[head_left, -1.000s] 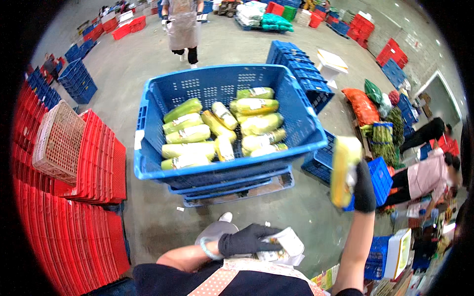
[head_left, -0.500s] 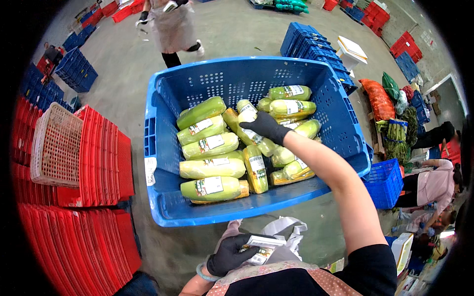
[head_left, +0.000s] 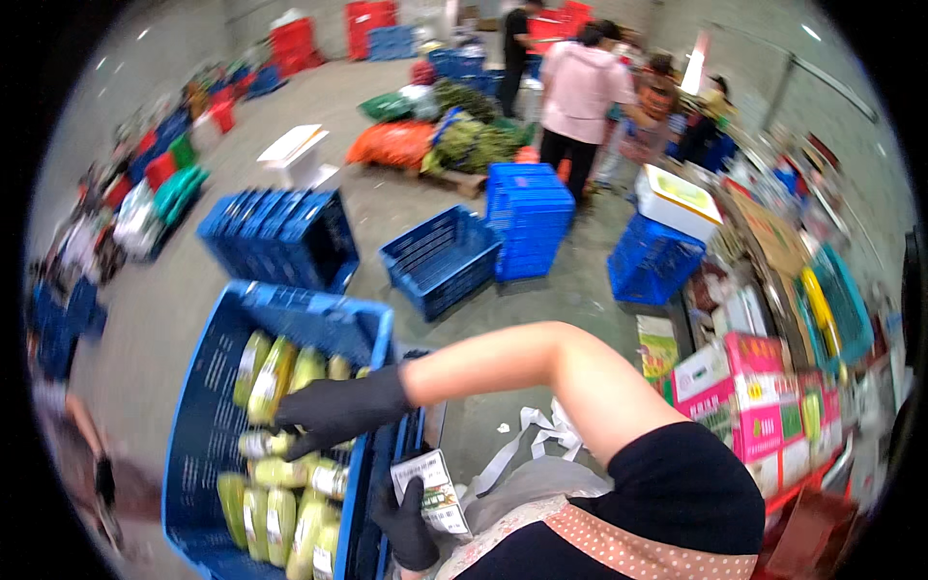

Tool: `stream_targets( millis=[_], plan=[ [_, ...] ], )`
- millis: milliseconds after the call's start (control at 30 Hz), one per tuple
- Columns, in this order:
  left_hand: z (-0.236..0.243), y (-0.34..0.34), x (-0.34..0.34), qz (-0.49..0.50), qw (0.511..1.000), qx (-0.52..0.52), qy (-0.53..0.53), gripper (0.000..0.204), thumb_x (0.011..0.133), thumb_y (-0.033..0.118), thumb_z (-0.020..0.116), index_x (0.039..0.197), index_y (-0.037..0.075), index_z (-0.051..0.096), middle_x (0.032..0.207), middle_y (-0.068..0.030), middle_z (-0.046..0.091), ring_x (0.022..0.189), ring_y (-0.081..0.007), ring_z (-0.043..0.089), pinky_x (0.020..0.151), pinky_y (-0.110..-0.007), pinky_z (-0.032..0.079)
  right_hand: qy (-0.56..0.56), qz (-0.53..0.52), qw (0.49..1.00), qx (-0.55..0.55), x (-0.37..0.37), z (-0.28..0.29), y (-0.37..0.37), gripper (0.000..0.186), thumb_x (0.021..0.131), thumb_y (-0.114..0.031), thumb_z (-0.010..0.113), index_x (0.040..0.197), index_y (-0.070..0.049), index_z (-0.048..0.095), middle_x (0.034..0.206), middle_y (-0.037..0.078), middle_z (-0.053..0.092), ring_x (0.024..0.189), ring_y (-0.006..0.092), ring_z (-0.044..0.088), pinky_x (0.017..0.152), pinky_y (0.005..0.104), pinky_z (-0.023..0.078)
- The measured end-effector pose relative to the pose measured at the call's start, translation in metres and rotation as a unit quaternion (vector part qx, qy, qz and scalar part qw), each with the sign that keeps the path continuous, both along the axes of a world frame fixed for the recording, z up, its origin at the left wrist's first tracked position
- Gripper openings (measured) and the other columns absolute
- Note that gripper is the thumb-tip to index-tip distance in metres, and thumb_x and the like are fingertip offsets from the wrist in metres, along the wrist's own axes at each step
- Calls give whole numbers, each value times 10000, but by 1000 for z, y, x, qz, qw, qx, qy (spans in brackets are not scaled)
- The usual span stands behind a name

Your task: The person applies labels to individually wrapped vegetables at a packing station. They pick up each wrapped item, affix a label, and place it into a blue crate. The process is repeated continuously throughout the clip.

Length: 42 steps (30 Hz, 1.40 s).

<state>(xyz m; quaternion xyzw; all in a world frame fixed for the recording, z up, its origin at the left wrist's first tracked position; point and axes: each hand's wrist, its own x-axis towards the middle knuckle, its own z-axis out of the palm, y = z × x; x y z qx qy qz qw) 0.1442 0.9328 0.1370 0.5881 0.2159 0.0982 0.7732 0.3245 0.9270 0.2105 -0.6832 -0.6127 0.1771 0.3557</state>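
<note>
Long pale green vegetables [head_left: 280, 522], wrapped in clear film with white labels, lie in a big blue crate [head_left: 184, 454] at the left. My right hand [head_left: 343, 411], in a black glove, reaches across me into the crate. Its fingers and thumb close round one small wrapped vegetable [head_left: 263, 444] among the others; blur and the glove hide part of the grip. My left hand [head_left: 411, 527], also black-gloved, is closed on a stack of printed labels [head_left: 433, 491] beside the crate's near wall, close to my apron [head_left: 628, 541].
Blue crates [head_left: 275, 237] stand beyond the full one, near an open blue crate [head_left: 440, 256] and another stack [head_left: 529, 217]. Pink cartons [head_left: 739, 396] stand at the right. A person [head_left: 72, 445] is at the left edge; others work at the back, near an orange sack [head_left: 391, 145].
My view has swung to the right, so the crate now appears at the left. My right hand stays among the vegetables, and my left still holds the labels.
</note>
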Motion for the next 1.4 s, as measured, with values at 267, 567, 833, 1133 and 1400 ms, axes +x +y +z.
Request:
stream_targets(
  millis=[267, 567, 833, 1133, 1400],
  plan=[
    [-3, -184, 90, -479, 870, 55, -104, 191, 783, 57, 576, 939, -48, 611, 847, -74, 629, 745, -139, 571, 699, -264, 453, 202, -576, 778, 148, -136, -78, -356, 304, 796, -212, 614, 1002, 10, 594, 952, 131, 604, 869, 198, 574, 774, 313, 441],
    [-54, -502, 1, -779, 608, 68, -136, 113, 758, 75, 644, 746, -35, 621, 681, -71, 623, 590, -71, 525, 534, -238, 431, 130, -909, 203, 339, -330, -125, -521, 153, 741, -111, 667, 797, 27, 630, 706, 44, 611, 643, 79, 541, 599, 228, 437],
    [-140, -658, -71, -819, 574, 13, 6, 148, 761, 143, 659, 738, -3, 644, 660, -22, 602, 580, -63, 496, 530, -219, 391, 82, -953, 70, 283, -388, -209, -656, 179, 739, -164, 642, 804, 3, 630, 707, 104, 628, 640, 163, 597, 596, 278, 442],
    [-194, -754, -89, -822, 556, 69, 103, 262, 756, 295, 655, 775, 34, 645, 639, -39, 596, 570, -107, 555, 533, -281, 427, 49, -998, -4, 29, -392, -242, -738, 275, 709, -186, 671, 939, -58, 591, 845, 106, 629, 705, 226, 599, 642, 327, 459],
    [-221, -770, -72, -874, 275, 358, -178, 532, 817, 561, 366, 870, 104, 633, 708, -189, 605, 663, -321, 600, 676, -435, 456, -57, -997, 54, -16, -407, -291, -742, 303, 720, -106, 633, 988, 18, 566, 967, 145, 603, 901, 283, 563, 786, 351, 429]
  ],
)
